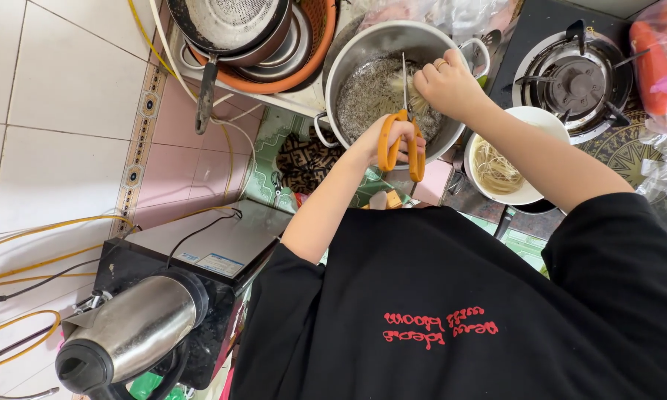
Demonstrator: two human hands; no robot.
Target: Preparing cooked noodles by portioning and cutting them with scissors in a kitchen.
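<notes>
Left hand (392, 141) grips orange scissors (401, 141); right hand (446, 83) pinches noodles (411, 92) above pot (363, 52).

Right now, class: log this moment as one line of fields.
left hand: holds orange-handled scissors | right hand: grips noodle bundle over steel pot | white bowl: noodles inside, beside pot

scissor blades (404, 78) partly hidden by noodles, kettle (126, 337) base cropped
</notes>
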